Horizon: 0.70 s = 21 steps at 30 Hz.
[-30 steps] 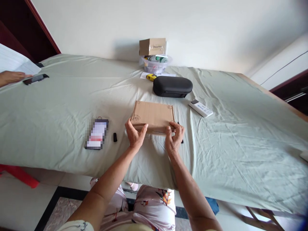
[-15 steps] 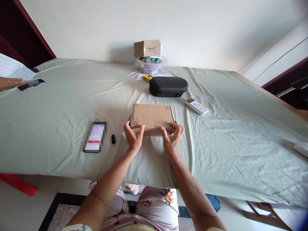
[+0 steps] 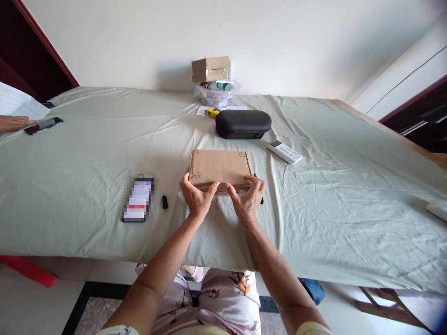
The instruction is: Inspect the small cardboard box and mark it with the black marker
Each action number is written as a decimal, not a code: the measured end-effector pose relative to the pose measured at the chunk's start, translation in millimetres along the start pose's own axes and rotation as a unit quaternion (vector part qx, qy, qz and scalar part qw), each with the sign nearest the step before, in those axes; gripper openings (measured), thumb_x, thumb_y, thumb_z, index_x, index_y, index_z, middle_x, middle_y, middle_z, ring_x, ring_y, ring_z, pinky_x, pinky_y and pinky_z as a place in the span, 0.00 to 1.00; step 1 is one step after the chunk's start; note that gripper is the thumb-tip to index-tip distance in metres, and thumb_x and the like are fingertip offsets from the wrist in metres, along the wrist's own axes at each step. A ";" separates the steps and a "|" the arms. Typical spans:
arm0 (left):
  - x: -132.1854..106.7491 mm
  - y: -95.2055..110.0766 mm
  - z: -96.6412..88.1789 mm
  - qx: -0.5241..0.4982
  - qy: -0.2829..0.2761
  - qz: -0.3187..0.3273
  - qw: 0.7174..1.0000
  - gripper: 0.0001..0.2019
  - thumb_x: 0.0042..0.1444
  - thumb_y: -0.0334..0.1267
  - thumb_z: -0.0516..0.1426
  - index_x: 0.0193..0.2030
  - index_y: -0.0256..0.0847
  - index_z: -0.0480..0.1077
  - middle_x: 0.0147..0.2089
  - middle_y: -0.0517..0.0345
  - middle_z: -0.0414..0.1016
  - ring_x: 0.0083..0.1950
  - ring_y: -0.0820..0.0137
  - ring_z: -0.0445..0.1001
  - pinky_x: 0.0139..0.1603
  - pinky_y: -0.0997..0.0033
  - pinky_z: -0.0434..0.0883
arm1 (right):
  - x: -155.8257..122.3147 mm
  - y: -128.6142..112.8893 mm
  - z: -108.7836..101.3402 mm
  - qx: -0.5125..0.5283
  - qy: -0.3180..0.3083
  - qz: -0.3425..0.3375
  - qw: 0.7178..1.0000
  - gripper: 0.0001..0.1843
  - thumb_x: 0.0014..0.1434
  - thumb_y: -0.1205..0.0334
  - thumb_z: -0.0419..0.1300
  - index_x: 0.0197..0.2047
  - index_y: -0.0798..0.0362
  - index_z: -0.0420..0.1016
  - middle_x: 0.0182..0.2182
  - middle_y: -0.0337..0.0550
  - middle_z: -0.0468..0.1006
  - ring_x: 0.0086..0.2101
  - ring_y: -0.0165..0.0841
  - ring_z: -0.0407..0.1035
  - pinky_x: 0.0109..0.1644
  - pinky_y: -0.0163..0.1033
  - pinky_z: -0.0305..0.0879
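Note:
A flat brown cardboard box (image 3: pixel 220 166) lies on the pale green sheet (image 3: pixel 87 153) right in front of me. My left hand (image 3: pixel 196 198) grips its near left corner, thumb along the front edge and fingers over the side. My right hand (image 3: pixel 247 200) holds the near right part of the front edge, fingers curled over the top. A thin black pen (image 3: pixel 261 199) pokes out beside my right hand.
A phone (image 3: pixel 138 199) and a small black cap (image 3: pixel 165 202) lie left of the box. Behind it are a black case (image 3: pixel 243 124), a white remote (image 3: pixel 285 152), a yellow tape measure (image 3: pixel 212 111), and a plastic tub (image 3: pixel 216 94) under a small carton (image 3: pixel 210 69). Another person's hand (image 3: pixel 14 123) rests by a dark phone (image 3: pixel 44 125) at far left.
My thumbs have slid toward each other along the box's front edge. The box has barely shifted on the sheet; the view has drifted slightly.

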<state>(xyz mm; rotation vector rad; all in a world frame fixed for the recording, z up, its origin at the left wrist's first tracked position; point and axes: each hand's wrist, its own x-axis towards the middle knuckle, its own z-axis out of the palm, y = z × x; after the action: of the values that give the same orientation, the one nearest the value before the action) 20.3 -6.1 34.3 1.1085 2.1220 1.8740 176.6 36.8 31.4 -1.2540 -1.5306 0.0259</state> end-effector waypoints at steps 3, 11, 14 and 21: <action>0.2 1.8 -0.6 -0.002 -0.002 -0.005 1.000 0.51 0.45 0.56 0.77 0.67 0.39 0.57 0.67 0.32 0.68 0.72 0.42 0.71 0.74 0.37 0.71 | -1.7 -0.8 0.5 0.009 -0.001 0.009 1.000 0.34 0.62 0.27 0.64 0.55 0.46 0.70 0.49 0.50 0.74 0.51 0.45 0.71 0.57 0.59 0.75; 2.6 2.4 -4.7 -0.007 -0.035 -0.033 0.999 0.51 0.46 0.57 0.77 0.68 0.42 0.55 0.67 0.34 0.72 0.66 0.45 0.78 0.67 0.41 0.77 | 0.0 -0.9 -0.6 0.027 -0.016 0.020 0.999 0.35 0.62 0.26 0.65 0.56 0.46 0.71 0.49 0.48 0.73 0.51 0.45 0.71 0.57 0.59 0.75; 0.0 2.9 -5.4 -0.010 -0.034 -0.032 0.999 0.52 0.46 0.57 0.77 0.69 0.42 0.54 0.67 0.34 0.72 0.66 0.45 0.78 0.67 0.42 0.77 | -1.0 -1.3 -0.4 0.022 -0.012 0.019 0.999 0.35 0.61 0.26 0.66 0.55 0.46 0.70 0.50 0.49 0.74 0.52 0.46 0.71 0.59 0.60 0.74; -4.6 5.6 -4.4 -0.017 -0.031 -0.044 0.998 0.52 0.46 0.54 0.76 0.70 0.41 0.53 0.69 0.31 0.70 0.69 0.44 0.76 0.71 0.41 0.75 | -2.0 -3.3 -1.3 0.019 -0.007 0.008 1.000 0.36 0.61 0.26 0.66 0.56 0.47 0.69 0.50 0.50 0.74 0.52 0.46 0.71 0.59 0.60 0.73</action>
<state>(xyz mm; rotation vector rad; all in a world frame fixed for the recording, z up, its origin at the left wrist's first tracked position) 23.9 -12.5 38.7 1.0351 2.0614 1.8064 175.0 33.2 32.5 -1.2378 -1.5257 0.0754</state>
